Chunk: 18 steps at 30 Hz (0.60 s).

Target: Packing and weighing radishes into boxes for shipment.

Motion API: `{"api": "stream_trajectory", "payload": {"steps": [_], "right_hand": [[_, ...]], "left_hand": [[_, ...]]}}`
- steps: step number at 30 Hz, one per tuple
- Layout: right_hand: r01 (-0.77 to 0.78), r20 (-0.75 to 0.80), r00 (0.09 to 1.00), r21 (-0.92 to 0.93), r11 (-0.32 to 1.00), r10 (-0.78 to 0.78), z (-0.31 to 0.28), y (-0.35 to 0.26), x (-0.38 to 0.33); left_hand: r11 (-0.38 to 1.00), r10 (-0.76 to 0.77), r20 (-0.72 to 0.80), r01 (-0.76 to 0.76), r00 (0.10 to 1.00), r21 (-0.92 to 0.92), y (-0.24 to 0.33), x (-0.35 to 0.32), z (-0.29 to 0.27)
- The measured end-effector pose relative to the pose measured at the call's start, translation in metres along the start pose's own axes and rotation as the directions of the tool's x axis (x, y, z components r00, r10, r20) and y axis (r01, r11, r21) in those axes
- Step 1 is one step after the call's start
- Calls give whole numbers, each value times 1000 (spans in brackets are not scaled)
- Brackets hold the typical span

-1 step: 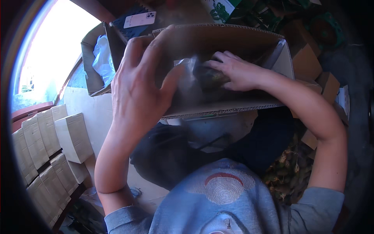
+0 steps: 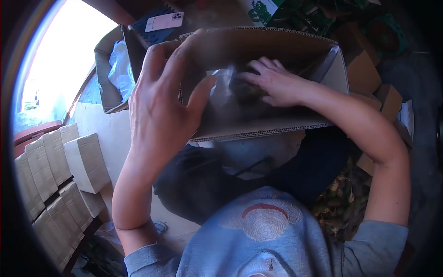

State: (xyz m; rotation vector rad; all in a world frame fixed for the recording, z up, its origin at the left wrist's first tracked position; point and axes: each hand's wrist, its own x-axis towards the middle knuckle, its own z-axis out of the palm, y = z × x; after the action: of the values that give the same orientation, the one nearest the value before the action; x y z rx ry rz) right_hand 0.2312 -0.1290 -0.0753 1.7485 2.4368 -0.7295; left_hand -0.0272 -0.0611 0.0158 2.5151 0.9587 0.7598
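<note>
An open cardboard box (image 2: 258,131) stands in front of me, above my lap. My left hand (image 2: 159,97) is over its left end, thumb spread from the fingers; the fingertips reach the far left corner and the thumb lies over the inside. I cannot tell whether it presses on the cardboard. My right hand (image 2: 281,85) is down inside the box, fingers apart. Beside its fingertips is a dark, blurred thing (image 2: 244,90) whose kind I cannot make out. Crumpled clear plastic (image 2: 221,87) lies between the two hands.
A smaller box (image 2: 105,87) with a pale plastic bag (image 2: 121,69) stands at left. A pink phone (image 2: 164,21) lies beyond. Stacked pale cartons (image 2: 85,161) fill the lower left; brown boxes (image 2: 362,74) stand at right.
My right hand has shifted slightly up and left inside the box, its fingers off the dark thing they covered before. My left hand has barely moved, drifting a little left.
</note>
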Motion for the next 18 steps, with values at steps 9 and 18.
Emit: {"api": "stream_trajectory", "payload": {"steps": [9,18], "right_hand": [[-34,-152,988,-116,993,16,-5,2,-17],[-237,-519,792,222,946,321,-82,11,-142]], "left_hand": [[980,-184,-84,176,979,-98,-27,-27,-2],[895,-438,-148,445,887,14,-69,-100,-53]]}}
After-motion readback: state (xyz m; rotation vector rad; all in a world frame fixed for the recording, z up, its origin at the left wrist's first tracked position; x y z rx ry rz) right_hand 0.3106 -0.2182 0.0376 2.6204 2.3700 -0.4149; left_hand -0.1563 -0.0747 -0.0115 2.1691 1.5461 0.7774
